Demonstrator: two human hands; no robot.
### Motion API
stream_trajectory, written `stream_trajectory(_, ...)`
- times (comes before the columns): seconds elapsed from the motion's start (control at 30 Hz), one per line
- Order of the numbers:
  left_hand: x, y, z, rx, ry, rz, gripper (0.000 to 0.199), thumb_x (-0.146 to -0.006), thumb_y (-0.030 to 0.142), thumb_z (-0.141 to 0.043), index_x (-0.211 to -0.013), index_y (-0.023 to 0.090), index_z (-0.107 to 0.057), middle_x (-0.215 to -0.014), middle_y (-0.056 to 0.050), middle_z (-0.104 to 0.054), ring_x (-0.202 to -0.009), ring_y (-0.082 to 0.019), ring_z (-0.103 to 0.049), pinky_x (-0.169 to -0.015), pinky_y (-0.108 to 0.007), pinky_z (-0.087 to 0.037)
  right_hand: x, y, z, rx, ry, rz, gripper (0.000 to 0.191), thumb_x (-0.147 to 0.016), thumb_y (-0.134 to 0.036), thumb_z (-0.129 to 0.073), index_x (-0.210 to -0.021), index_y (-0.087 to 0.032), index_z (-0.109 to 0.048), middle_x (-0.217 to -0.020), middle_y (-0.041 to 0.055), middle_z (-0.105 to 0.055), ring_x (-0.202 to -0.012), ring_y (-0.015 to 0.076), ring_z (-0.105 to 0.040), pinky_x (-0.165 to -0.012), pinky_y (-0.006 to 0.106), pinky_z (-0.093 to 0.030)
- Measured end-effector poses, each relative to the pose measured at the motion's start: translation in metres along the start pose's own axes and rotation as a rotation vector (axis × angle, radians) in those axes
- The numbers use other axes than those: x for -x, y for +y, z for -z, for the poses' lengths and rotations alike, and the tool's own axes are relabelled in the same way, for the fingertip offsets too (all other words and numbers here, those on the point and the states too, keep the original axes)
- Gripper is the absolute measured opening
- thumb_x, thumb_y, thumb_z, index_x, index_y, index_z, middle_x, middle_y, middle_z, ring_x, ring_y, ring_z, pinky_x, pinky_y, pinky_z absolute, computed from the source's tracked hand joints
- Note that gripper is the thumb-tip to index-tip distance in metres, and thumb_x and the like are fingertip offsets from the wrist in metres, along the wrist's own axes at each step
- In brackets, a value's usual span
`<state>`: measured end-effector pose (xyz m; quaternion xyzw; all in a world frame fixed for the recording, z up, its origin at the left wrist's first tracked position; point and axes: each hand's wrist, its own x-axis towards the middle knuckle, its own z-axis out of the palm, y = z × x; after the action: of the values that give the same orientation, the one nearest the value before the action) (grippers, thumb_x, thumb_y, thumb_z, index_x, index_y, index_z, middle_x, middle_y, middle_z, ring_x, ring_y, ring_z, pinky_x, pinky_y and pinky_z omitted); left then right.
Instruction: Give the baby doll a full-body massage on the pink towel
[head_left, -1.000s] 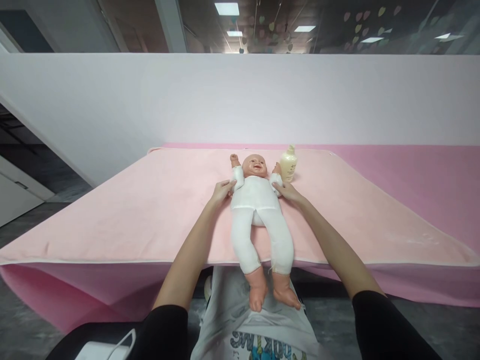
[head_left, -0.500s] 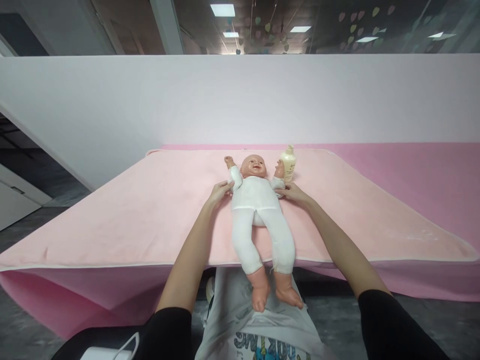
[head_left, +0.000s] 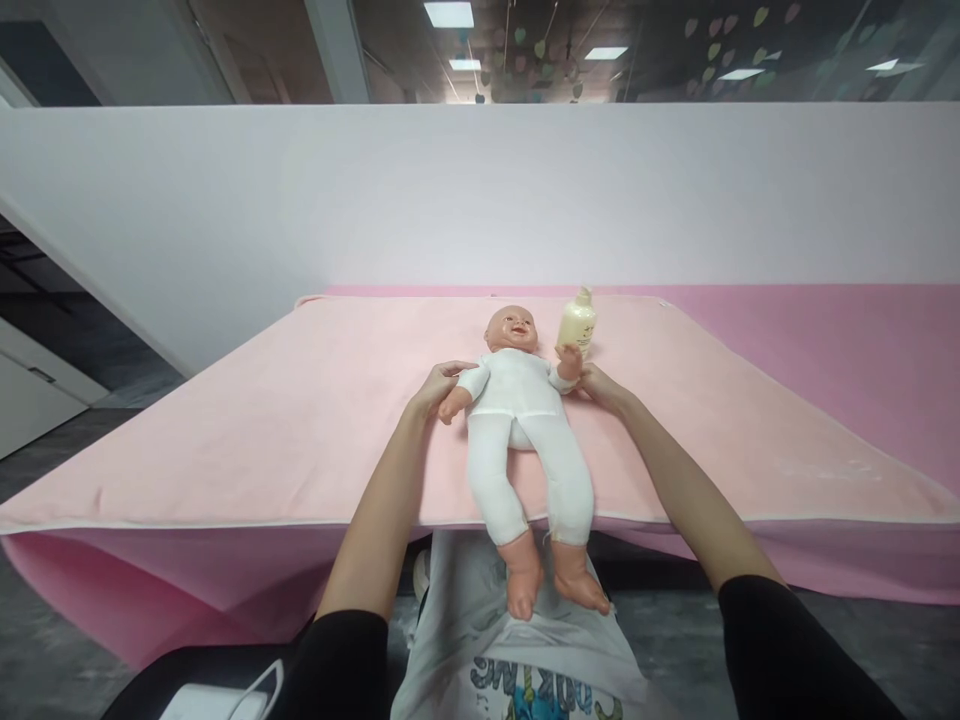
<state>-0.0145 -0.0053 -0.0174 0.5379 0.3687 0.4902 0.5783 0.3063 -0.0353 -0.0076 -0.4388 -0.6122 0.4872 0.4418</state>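
The baby doll (head_left: 517,385) lies on its back in the middle of the surface, head to the far side, its feet (head_left: 523,575) reaching past the near edge. The body in white cloth seems soft and quite light, and may bend easily; the head (head_left: 512,328) looks smooth, stiffer and perhaps slippery. I judge it is best taken under the trunk, with the head supported. The left hand (head_left: 441,385) touches the left sleeve, with fingers close together; the right hand (head_left: 601,387) is at the right sleeve, fingers partly hidden. Whether either grip is clamped on the cloth, I cannot tell. Just beyond the doll's right-side hand stands an upright pale yellow bottle (head_left: 574,325); its content cannot be told. Under everything is spread a pink blanket (head_left: 360,400).
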Motion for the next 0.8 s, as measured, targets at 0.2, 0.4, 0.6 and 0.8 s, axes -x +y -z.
stream_trajectory(0.2, 0.002, 0.003, -0.005, 0.046, -0.023, 0.028, 0.029, -0.055, 0.023, -0.074, -0.082, 0.013, -0.067, -0.067, -0.003, -0.062, -0.054, -0.010, -0.053, -0.052, -0.022, -0.042, -0.011, 0.008, -0.010, -0.026, 0.128, -0.029, 0.038, -0.072, -0.048, -0.064, -0.093, -0.017, -0.069, -0.107, 0.0083, -0.068, -0.103, 0.0236, -0.060, -0.092, 0.036, -0.047)
stream_trajectory(0.4, -0.005, 0.000, -0.012, 0.004, 0.086, 0.065, 0.033, -0.063, 0.040, -0.074, -0.078, 0.013, -0.063, -0.053, 0.001, -0.053, -0.043, -0.007, -0.044, -0.044, -0.020, -0.036, -0.022, 0.017, -0.019, 0.159, 0.281, -0.046, 0.044, -0.073, -0.057, -0.060, -0.086, -0.015, -0.067, -0.088, 0.0098, -0.069, -0.088, 0.0229, -0.063, -0.078, 0.033, -0.050)
stream_trajectory(0.6, -0.015, -0.013, -0.013, -0.320, 0.319, -0.031, 0.037, -0.074, 0.049, -0.061, -0.060, 0.017, -0.051, -0.046, 0.002, -0.048, -0.042, -0.009, -0.043, -0.044, -0.022, -0.031, -0.022, 0.011, -0.032, 0.380, 0.405, -0.107, 0.044, -0.077, -0.058, -0.049, -0.074, -0.017, -0.063, -0.076, 0.0084, -0.066, -0.076, 0.0238, -0.061, -0.073, 0.035, -0.048)
stream_trajectory(0.8, -0.005, -0.011, -0.020, -0.224, 0.257, -0.028, 0.044, -0.060, 0.043, -0.077, -0.087, 0.017, -0.054, -0.072, 0.000, -0.054, -0.060, -0.012, -0.050, -0.055, -0.024, -0.036, -0.002, 0.007, -0.032, 0.431, 0.319, 0.174, 0.051, -0.070, -0.054, -0.062, -0.105, -0.017, -0.059, -0.105, 0.0086, -0.063, -0.100, 0.0254, -0.055, -0.089, 0.038, -0.044)
